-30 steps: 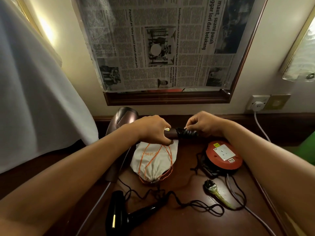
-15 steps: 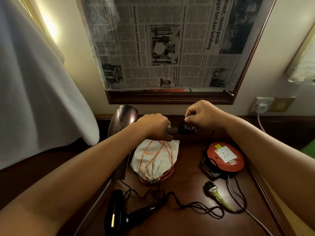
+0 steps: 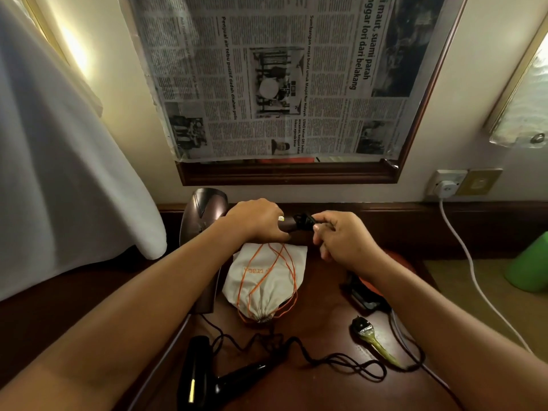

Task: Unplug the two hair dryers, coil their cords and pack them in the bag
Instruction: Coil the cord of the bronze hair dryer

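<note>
A dark wooden desk (image 3: 320, 387) fills the lower view, with a newspaper-covered mirror (image 3: 278, 78) on the wall above it and a white cloth (image 3: 59, 161) hanging at the left. The brown hair dryer (image 3: 204, 215) is held up over the back of the desk: the left hand (image 3: 255, 221) is closed around its handle, and the right hand (image 3: 341, 238) pinches the black cord (image 3: 304, 221) bunched at the handle's end between thumb and fingertips. Directly below the hands lies the white drawstring bag (image 3: 267, 280), flat on the desk, its mouth cinched shut toward the near side with orange strings looped over it; what it contains cannot be seen. The black hair dryer (image 3: 207, 381) lies at the near left edge, its cord (image 3: 341, 363) trailing loose across the desk. To the right, partly behind the right forearm, sits an orange extension reel (image 3: 367, 295), with a taped plug (image 3: 363, 327) lying just beside it. A white plug (image 3: 446, 188) sits in the wall socket at the right.
</note>
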The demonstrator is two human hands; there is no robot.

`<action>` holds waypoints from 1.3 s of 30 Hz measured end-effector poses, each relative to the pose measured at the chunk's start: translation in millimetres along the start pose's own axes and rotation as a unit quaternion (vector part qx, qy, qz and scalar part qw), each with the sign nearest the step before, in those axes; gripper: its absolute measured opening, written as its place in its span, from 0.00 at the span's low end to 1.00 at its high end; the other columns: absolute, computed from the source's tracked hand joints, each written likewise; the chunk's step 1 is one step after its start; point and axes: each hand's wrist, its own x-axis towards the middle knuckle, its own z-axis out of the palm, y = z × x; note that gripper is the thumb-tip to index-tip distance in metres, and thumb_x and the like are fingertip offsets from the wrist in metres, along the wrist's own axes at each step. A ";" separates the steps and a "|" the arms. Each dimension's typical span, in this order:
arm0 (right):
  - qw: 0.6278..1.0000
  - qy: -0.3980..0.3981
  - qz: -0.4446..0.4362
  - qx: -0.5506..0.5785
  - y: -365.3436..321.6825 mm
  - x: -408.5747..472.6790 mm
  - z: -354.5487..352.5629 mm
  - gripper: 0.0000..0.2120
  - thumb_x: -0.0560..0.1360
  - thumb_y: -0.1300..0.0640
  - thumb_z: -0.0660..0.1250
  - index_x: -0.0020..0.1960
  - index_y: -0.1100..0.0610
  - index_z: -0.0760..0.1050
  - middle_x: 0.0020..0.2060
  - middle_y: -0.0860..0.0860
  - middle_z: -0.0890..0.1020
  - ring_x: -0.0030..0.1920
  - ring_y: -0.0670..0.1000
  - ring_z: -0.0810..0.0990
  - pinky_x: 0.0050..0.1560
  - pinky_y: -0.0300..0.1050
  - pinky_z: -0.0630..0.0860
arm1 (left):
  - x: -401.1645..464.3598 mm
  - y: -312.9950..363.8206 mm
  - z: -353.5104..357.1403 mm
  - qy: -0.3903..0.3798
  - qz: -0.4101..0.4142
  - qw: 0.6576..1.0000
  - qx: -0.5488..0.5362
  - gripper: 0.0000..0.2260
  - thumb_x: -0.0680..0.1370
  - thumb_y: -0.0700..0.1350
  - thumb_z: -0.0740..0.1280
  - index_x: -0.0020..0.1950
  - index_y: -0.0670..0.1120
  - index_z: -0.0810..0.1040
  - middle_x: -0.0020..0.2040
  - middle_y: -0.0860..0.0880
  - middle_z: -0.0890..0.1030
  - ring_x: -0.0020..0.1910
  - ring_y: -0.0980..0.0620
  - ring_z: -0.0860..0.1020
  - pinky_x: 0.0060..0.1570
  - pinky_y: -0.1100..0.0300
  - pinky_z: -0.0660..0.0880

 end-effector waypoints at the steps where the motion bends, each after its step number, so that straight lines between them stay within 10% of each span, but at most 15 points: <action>1: 1.000 0.007 0.011 0.021 3.1 -1.5 3.5 0.07 0.80 0.61 0.59 0.52 0.56 0.76 0.34 0.52 0.80 0.27 0.45 0.77 0.31 0.38 0.76 | -0.2 0.2 0.1 0.004 0.001 1.000 0.005 0.13 0.74 0.61 0.66 0.43 0.52 0.74 0.38 0.53 0.75 0.38 0.54 0.74 0.36 0.59 0.67; 14: 0.990 -0.033 0.054 0.126 25.3 -19.2 29.9 0.13 0.82 0.56 0.55 0.50 0.66 0.72 0.28 0.50 0.68 0.27 0.46 0.65 0.28 0.41 0.65 | -3.3 5.2 6.4 0.031 0.017 0.999 -0.011 0.12 0.74 0.60 0.66 0.43 0.52 0.73 0.40 0.53 0.76 0.40 0.53 0.75 0.38 0.58 0.68; 32: 0.884 -0.234 0.106 0.391 67.3 -13.7 18.6 0.14 0.76 0.52 0.59 0.56 0.57 0.76 0.30 0.50 0.67 0.27 0.47 0.60 0.26 0.39 0.54 | -11.8 17.6 -4.9 0.049 0.042 0.995 -0.075 0.15 0.71 0.63 0.67 0.41 0.51 0.76 0.38 0.54 0.78 0.40 0.53 0.77 0.43 0.54 0.75; 39: 0.896 -0.244 0.146 0.341 76.4 8.3 9.7 0.16 0.75 0.45 0.60 0.40 0.58 0.76 0.26 0.49 0.63 0.25 0.47 0.57 0.27 0.40 0.54 | -16.0 16.2 -12.7 0.066 0.053 0.994 -0.074 0.14 0.72 0.62 0.68 0.43 0.52 0.76 0.41 0.53 0.77 0.46 0.49 0.78 0.46 0.53 0.75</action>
